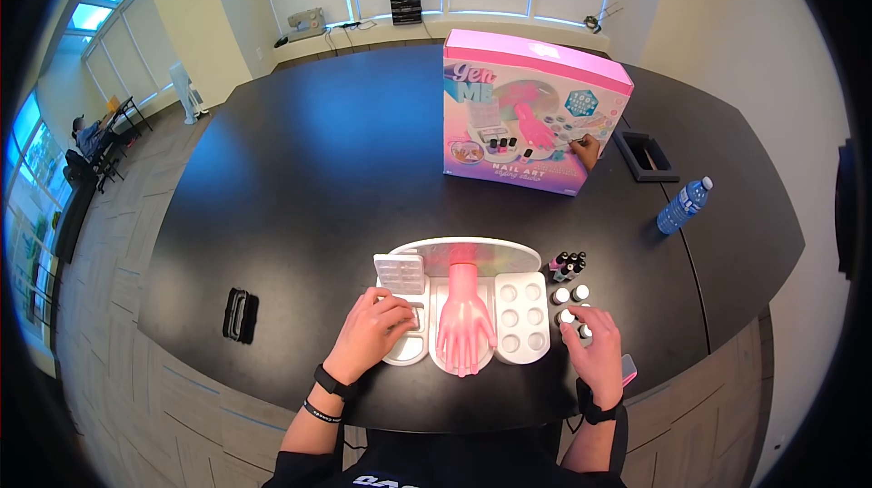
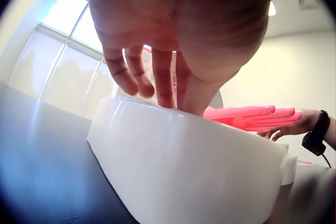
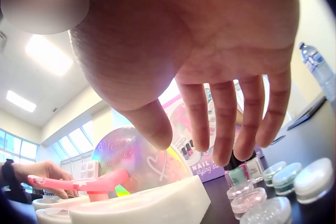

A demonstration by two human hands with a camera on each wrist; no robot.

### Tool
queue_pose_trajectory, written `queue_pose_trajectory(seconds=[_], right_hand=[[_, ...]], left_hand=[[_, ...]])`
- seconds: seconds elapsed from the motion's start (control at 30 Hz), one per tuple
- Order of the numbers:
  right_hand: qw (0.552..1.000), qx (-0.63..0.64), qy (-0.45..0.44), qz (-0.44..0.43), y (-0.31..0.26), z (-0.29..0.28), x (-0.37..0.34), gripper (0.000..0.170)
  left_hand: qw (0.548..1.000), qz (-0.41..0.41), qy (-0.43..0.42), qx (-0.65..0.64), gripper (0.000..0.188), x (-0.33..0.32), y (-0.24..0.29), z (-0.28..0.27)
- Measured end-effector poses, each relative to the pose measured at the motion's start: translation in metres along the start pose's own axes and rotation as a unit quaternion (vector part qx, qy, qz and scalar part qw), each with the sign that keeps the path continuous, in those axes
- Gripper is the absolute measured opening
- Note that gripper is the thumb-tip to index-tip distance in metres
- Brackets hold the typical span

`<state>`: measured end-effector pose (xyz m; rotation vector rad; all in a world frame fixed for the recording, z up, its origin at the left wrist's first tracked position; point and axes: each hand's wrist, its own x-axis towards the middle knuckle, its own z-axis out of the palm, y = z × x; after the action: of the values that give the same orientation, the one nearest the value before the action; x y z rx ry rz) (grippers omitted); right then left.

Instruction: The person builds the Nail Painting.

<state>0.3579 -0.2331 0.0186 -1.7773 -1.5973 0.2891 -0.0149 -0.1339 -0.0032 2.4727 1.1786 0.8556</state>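
A white nail-art station (image 1: 450, 365) stands near the table's front edge, with a pink model hand (image 1: 464, 320) lying palm down in its middle. My left hand (image 1: 368, 334) reaches over the left section, below a raised white grid panel (image 1: 401, 273). In the left wrist view, its fingertips (image 2: 166, 98) point down behind the white wall; I cannot tell whether they pinch something. To the right, my right hand (image 1: 595, 352) hovers over small lidded jars (image 3: 252, 201), fingers loosely bent and thumb apart. Nail polish bottles (image 1: 569, 266) stand just beyond the jars.
A curved mirror-like panel (image 3: 131, 153) rises behind the model hand. Round wells fill the right tray (image 1: 522, 279). Farther back stand a pink nail-art box (image 1: 509, 175), a dark square holder (image 1: 642, 172) and a water bottle (image 1: 683, 207). A black case (image 1: 241, 315) lies at left.
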Motion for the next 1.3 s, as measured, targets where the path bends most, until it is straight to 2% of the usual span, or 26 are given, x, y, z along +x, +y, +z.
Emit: queue_pose_trajectory(seconds=[0.73, 1.03, 1.17, 1.3], right_hand=[[1.000, -0.020, -0.003, -0.008, 0.002, -0.009, 0.019, 0.030], [0.996, -0.072, 0.036, -0.045, 0.003, -0.018, 0.051, 0.032], [0.994, -0.090, 0.036, -0.043, -0.004, -0.018, 0.074, 0.027], [0.992, -0.113, 0.047, 0.013, 0.004, 0.001, 0.099, 0.022]], left_hand=[[0.999, -0.003, 0.034, -0.031, 0.017, -0.001, 0.000, 0.000], [0.998, -0.013, 0.048, -0.041, 0.022, -0.002, 0.010, -0.005], [0.997, -0.010, 0.064, -0.041, 0.018, 0.000, 0.016, -0.008], [0.996, -0.010, 0.077, -0.045, 0.017, 0.000, 0.022, -0.010]])
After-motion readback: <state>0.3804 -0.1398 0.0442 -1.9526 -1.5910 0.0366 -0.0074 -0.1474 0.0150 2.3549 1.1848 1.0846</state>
